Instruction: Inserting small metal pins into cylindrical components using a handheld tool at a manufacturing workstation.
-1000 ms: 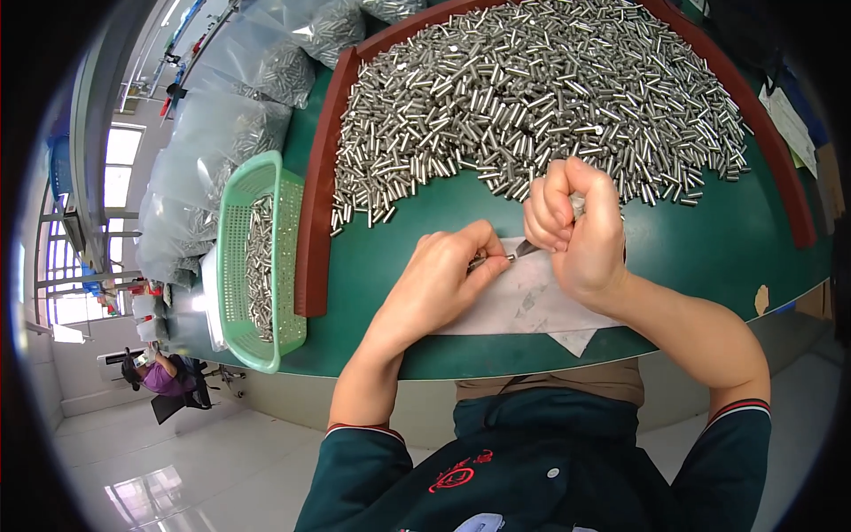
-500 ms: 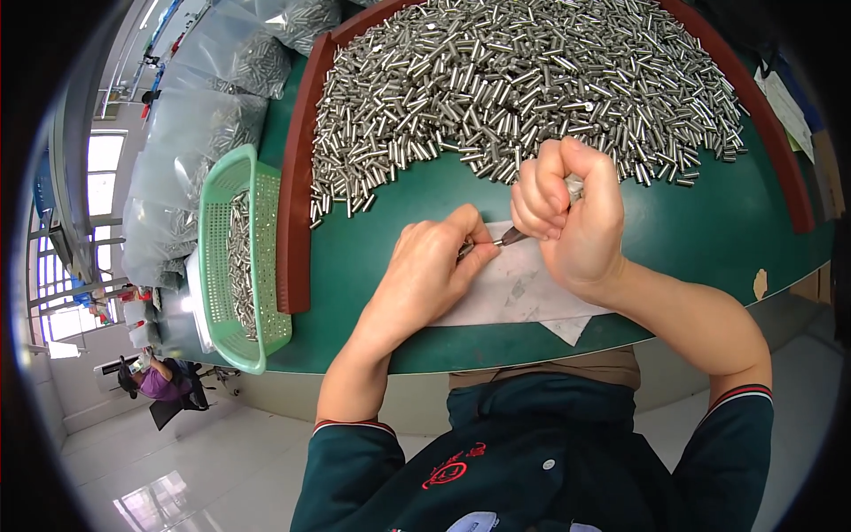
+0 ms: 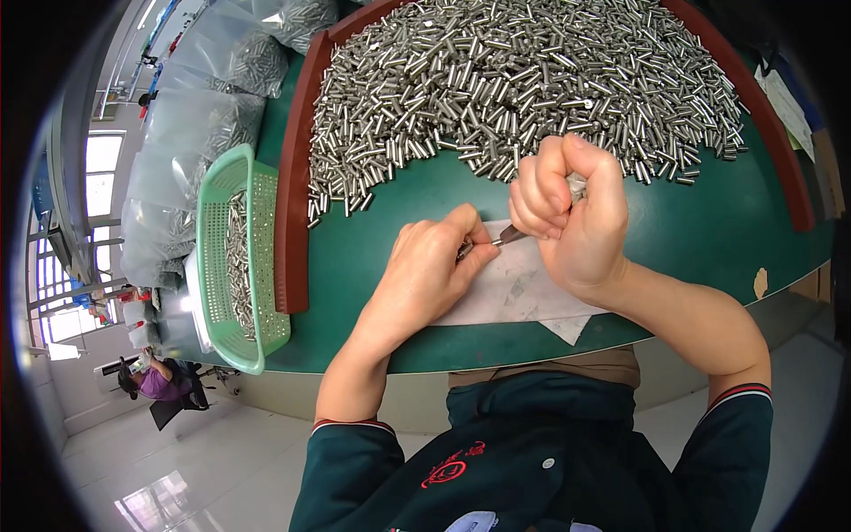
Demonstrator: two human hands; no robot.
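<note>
We see a brightly lit room, with the windows (image 3: 100, 191) at far left washed out to white. A pale, gridded reflection lies on the glossy floor (image 3: 266, 479) at lower left. Hard glints run along the cylindrical metal pins (image 3: 532, 80), while the green tabletop (image 3: 381, 208) carries a softer sheen. Fisheye distortion bows its front edge, black vignetting closes the corners, and we find the distant seated person (image 3: 160, 385) small and soft.

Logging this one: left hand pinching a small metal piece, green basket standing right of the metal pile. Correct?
Not quite: the head view shows the green basket left of the metal pile. The left hand does pinch a small metal piece.
</note>
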